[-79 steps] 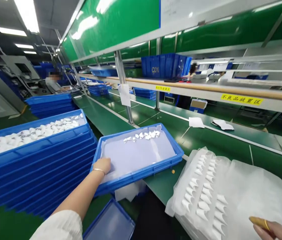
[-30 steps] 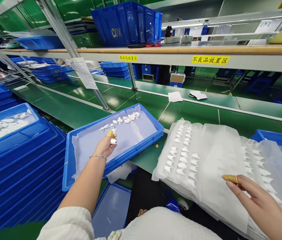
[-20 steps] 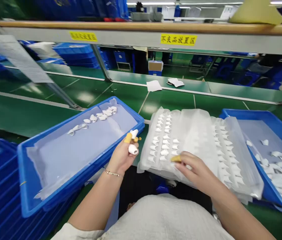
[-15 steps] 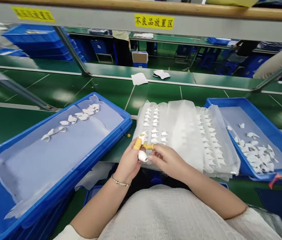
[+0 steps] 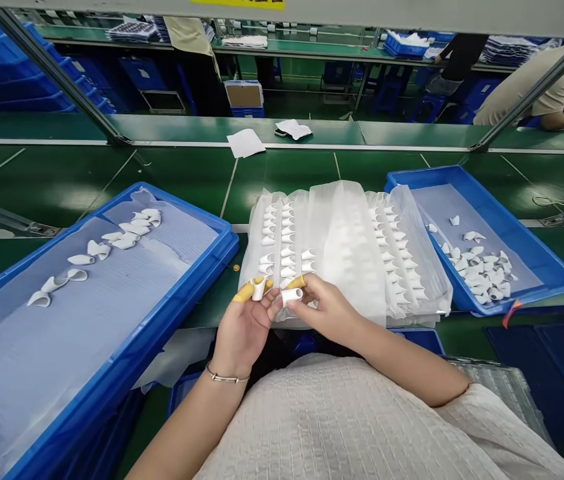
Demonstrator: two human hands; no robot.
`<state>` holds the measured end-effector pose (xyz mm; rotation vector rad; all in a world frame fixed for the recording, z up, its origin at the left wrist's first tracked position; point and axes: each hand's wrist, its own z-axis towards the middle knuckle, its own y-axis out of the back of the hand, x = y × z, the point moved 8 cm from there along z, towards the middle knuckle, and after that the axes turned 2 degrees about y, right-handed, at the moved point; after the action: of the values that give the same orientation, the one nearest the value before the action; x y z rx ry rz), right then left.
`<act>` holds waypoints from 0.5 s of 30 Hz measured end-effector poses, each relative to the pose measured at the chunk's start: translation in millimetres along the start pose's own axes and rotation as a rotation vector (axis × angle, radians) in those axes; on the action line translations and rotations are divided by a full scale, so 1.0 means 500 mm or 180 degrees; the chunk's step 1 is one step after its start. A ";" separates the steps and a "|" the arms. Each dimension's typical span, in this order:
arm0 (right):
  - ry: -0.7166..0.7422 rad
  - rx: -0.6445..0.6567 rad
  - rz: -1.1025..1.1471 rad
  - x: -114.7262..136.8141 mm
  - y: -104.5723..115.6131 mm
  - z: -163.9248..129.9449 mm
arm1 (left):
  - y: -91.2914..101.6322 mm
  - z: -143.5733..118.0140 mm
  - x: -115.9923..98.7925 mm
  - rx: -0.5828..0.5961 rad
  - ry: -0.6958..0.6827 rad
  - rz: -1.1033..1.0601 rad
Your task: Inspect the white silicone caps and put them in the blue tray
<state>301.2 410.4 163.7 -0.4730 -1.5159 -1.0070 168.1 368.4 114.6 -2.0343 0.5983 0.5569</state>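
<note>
Close in over a cream textured shirt, the left hand, in a silver bracelet, pinches a small white hollow piece between fingers tipped with yellow covers. Beside it, the right hand grips a white tubular piece, fingers narrowed on its sides; whether the left fingertips also touch it cannot be told. Moments ago both pieces sat in the left hand; the pair now appears split between the hands, leaving each piece to be handled singly.

Just beyond the hands, a stack of translucent white sheets carries columns of similar white pieces at left and right. A blue plastic tray at left holds a loose line of them; another blue plastic tray at right holds a heap.

Farther across the green counter lie a white paper sheet and a crumpled white paper. At far right, a co-worker in beige leans.
</note>
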 end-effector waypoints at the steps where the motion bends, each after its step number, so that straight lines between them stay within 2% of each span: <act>1: -0.0012 -0.0095 0.0075 -0.003 0.011 -0.001 | 0.003 -0.002 0.000 0.0045 0.0027 -0.0014; 3: 0.0145 -0.0242 -0.0127 -0.001 0.031 -0.002 | 0.004 -0.008 0.004 0.0207 0.0058 0.0153; 6: 0.0695 -0.0338 -0.0819 0.018 0.042 -0.007 | -0.004 -0.017 0.020 0.0446 -0.0018 0.0997; 10: 0.1293 -0.0233 -0.1462 0.038 0.020 -0.020 | -0.026 -0.023 0.023 0.0589 -0.0621 0.2487; 13: 0.1336 -0.0120 -0.1429 0.039 0.008 -0.025 | -0.036 -0.026 0.012 0.0516 -0.0985 0.3065; 15: 0.1136 -0.0050 -0.1101 0.032 0.011 -0.022 | -0.038 -0.027 0.005 0.0490 -0.1057 0.3204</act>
<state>308.4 400.4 179.9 -0.0316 -1.2889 -1.2949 183.5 365.2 131.8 -1.3359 1.3990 1.3416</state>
